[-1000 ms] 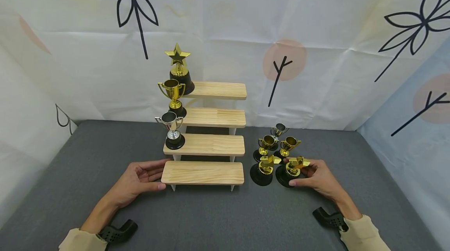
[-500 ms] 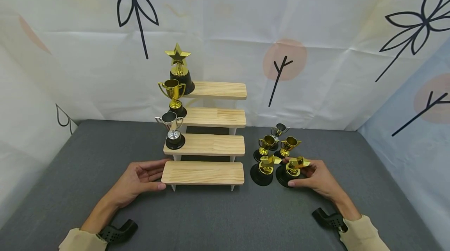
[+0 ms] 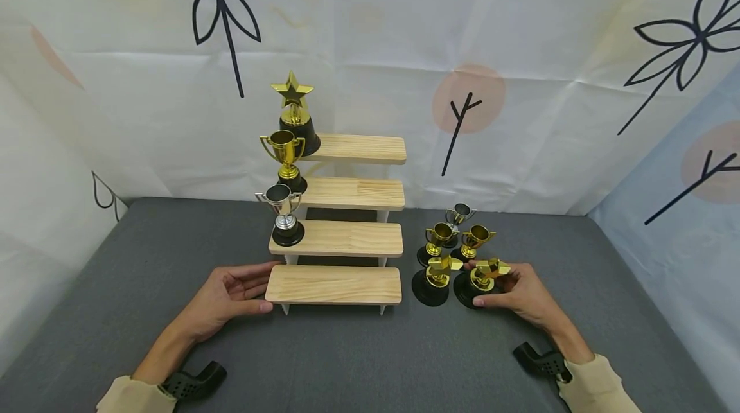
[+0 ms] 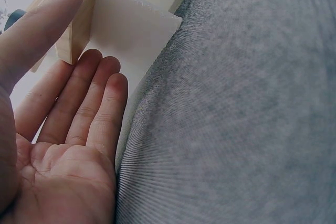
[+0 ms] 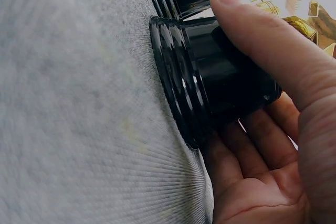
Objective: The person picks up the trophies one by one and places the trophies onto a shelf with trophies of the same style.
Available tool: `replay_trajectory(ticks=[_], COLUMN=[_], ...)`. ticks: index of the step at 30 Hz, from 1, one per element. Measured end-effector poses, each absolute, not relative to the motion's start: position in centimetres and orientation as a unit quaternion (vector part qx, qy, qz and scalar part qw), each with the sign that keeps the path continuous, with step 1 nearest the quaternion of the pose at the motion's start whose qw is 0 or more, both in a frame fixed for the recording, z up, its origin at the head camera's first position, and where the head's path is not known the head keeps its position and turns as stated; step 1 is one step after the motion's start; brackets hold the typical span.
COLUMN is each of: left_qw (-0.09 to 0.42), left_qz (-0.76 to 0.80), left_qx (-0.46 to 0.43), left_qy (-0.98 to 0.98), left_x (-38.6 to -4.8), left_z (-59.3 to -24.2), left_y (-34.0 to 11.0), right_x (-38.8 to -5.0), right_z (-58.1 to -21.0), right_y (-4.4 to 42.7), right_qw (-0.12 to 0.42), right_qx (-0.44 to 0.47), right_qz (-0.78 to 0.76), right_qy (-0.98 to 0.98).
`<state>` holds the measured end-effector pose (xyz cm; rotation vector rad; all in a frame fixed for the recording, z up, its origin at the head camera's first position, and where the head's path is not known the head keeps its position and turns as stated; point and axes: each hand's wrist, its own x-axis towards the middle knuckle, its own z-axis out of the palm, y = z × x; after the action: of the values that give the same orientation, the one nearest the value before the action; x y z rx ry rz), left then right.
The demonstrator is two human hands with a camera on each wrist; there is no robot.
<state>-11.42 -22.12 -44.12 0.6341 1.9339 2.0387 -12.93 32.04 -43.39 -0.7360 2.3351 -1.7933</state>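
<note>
Bench (image 3: 347,361) open in front of stand (image 3: 333,284); narrow lane between it and five trophies (image 3: 430,288) at right. Left hand (image 3: 228,297) bars stand's lower left side; right hand (image 3: 520,294) blocks front right trophy (image 3: 467,288). Star trophy (image 3: 297,132), gold cup (image 3: 284,148), silver cup (image 3: 285,214) block upper shelves' (image 3: 358,193) left ends; right ends open.

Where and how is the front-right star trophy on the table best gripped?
Probably by its black base, from the right: the base is round and stands upright, while the other star trophy crowds its left and a gold cup its back.
</note>
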Motion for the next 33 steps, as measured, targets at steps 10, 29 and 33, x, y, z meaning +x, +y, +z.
replay_trajectory(ticks=[10,29,33], left_qw=[0.133,0.133,0.131], left_qz=[0.708,0.710,0.706], left_qx=[0.223,0.224,0.221], left_qy=[0.656,0.655,0.660], left_x=[-11.5,-11.4,-11.4], left_z=[-44.2,-44.2,-44.1], left_y=[-22.2,-22.2,-22.1], right_x=[-12.9,-12.6,-12.5], right_z=[-43.3,-42.2,-41.8], right_y=[32.0,32.0,32.1], right_qw=[0.049,0.038,0.031], right_qx=[-0.244,-0.253,-0.254], right_qz=[-0.591,-0.579,-0.574], right_qy=[0.768,0.774,0.778])
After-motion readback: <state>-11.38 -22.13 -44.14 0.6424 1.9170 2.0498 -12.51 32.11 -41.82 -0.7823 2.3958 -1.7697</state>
